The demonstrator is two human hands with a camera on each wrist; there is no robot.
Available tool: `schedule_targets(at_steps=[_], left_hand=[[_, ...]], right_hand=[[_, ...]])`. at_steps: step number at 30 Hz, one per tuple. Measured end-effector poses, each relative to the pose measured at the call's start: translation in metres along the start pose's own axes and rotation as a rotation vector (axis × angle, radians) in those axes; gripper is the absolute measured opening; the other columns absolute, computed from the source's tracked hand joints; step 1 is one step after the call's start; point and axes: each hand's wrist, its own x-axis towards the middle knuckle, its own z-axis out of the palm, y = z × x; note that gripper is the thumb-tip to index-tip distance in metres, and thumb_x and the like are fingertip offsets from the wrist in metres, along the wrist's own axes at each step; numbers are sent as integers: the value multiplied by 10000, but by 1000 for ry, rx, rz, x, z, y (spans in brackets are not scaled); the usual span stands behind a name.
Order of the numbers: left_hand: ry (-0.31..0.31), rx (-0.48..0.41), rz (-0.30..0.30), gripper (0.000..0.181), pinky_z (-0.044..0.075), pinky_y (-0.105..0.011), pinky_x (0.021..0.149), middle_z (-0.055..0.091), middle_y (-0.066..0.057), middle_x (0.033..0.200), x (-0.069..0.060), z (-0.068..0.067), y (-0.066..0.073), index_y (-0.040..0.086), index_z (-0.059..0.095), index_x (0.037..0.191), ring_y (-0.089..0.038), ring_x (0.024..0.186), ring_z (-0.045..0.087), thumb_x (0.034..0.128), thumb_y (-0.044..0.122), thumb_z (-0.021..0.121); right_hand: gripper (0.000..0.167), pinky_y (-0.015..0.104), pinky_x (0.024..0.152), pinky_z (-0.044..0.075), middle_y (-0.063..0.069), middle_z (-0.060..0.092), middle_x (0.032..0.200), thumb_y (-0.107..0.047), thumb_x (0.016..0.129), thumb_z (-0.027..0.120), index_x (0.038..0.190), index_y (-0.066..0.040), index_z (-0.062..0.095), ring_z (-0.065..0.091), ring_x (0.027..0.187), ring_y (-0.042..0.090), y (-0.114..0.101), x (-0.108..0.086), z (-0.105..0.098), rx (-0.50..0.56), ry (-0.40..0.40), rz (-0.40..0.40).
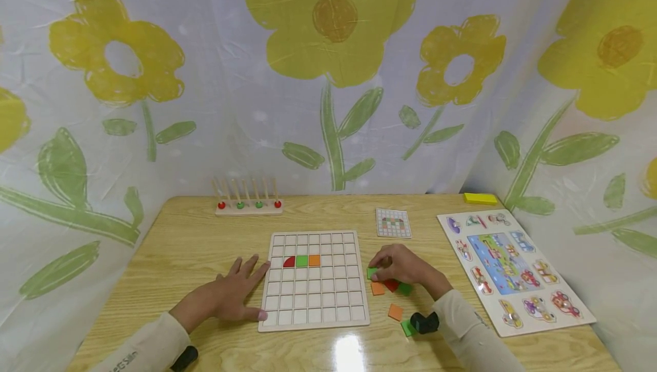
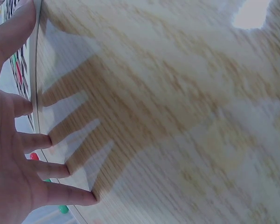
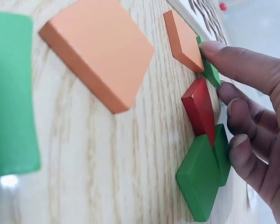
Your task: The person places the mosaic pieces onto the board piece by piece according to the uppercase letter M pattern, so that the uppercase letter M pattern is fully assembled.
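Your left hand [image 1: 231,298] lies spread at the left edge of a wooden grid board [image 1: 328,302] on the tabletop [image 1: 190,241], while your right hand [image 1: 402,266] pinches a green tile [image 1: 372,273] just beyond the board's right side. Beside it lie loose orange, red and green pieces [image 1: 395,311]. On the board's far half, a red quarter-round [image 1: 290,261], green square [image 1: 301,261] and orange square [image 1: 314,261] sit in one row.
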Motion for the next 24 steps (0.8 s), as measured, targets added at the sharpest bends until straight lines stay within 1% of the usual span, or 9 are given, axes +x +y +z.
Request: schedule_targets(at_steps=[7,14,24], left_hand=[[1,2,0,1110,271,-864,924,120,-281,1644,0,0,0,105,177,1613,-644,1440,123,819,699,674],[3,-1,5,1106,272,-863,924,120,-281,1645,0,0,0,105,177,1613,-643,1440,126,822,696,675],[-1,-7,-4,1098,271,-858,938,123,-283,1644,-1,0,1,103,187,1611,-637,1445,125,825,701,667]], right_hand=[[199,256,775,514,-10,662,970,-230,886,790,1057,-129,772,587,882,114,-4,0,-2,5,-7,6],[243,261,785,524,49,672,999,-201,901,772,1105,-69,766,604,908,148,-4,0,-2,19,-12,-13],[262,262,796,535,47,662,980,-200,905,768,1131,-67,770,619,922,168,-5,1,-2,7,-30,-15]])
